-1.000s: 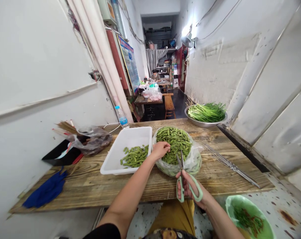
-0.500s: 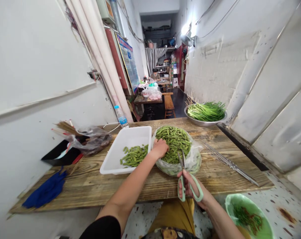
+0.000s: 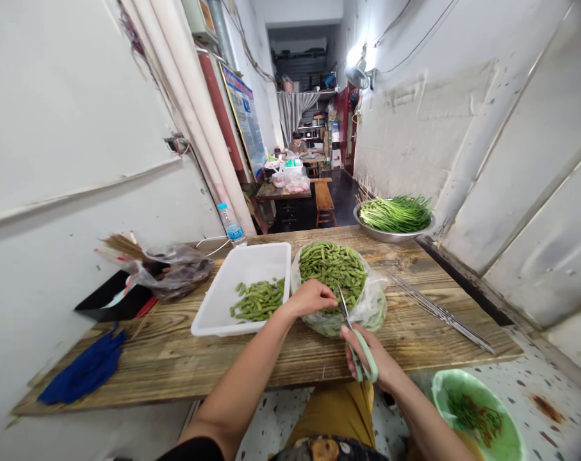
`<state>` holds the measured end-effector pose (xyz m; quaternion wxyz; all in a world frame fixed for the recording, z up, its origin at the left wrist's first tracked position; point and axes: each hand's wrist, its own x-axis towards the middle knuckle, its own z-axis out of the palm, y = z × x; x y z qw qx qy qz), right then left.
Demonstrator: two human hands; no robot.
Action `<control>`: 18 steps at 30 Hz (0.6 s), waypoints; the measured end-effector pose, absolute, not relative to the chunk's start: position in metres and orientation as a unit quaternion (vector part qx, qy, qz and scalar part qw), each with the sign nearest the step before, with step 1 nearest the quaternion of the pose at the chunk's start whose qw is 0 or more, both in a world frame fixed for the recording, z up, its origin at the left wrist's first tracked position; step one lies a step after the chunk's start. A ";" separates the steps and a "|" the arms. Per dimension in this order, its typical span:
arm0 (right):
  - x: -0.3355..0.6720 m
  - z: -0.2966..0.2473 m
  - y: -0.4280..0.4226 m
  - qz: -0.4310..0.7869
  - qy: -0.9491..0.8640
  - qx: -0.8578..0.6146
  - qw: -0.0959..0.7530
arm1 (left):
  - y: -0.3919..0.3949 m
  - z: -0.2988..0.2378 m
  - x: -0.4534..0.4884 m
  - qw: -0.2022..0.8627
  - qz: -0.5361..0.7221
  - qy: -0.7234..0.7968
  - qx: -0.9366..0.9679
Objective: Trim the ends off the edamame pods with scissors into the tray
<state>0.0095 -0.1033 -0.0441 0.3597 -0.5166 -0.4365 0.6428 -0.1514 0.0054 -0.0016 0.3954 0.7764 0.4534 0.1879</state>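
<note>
A clear plastic bag [image 3: 374,301] heaped with green edamame pods [image 3: 335,266] sits on the wooden table. Over its near side, my left hand [image 3: 314,298] is closed in a pinch on what looks like an edamame pod, mostly hidden by the fingers. My right hand [image 3: 369,352] grips scissors [image 3: 367,358] with pale green handles. Their blades point up and away, nearly together, with the tips right beside my left fingertips. To the left, a white plastic tub [image 3: 242,266] holds a smaller pile of pods.
Metal skewers [image 3: 444,314] lie right on the table [image 3: 175,358]. Behind them stands a metal bowl [image 3: 396,237] of green stalks. A water bottle [image 3: 233,227], bagged sticks [image 3: 175,272] and blue cloth [image 3: 83,371] are left. A green-lined bin [image 3: 506,410] stands below. A person [image 3: 298,146] sits far back.
My left hand has come out of the pod heap and moved right and nearer, to the scissors. The blades have closed, and the scissors have turned slightly in my right hand.
</note>
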 end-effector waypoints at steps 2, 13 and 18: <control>0.010 -0.045 -0.103 0.639 -0.449 -0.511 0.359 | 0.003 0.001 -0.152 0.404 0.183 0.443 0.779; 0.012 -0.051 -0.102 0.640 -0.451 -0.483 0.392 | 0.000 -0.009 -0.149 0.603 0.365 0.415 0.575; 0.011 -0.046 -0.104 0.728 -0.377 -0.405 0.405 | -0.002 -0.014 -0.143 0.641 0.487 0.423 0.415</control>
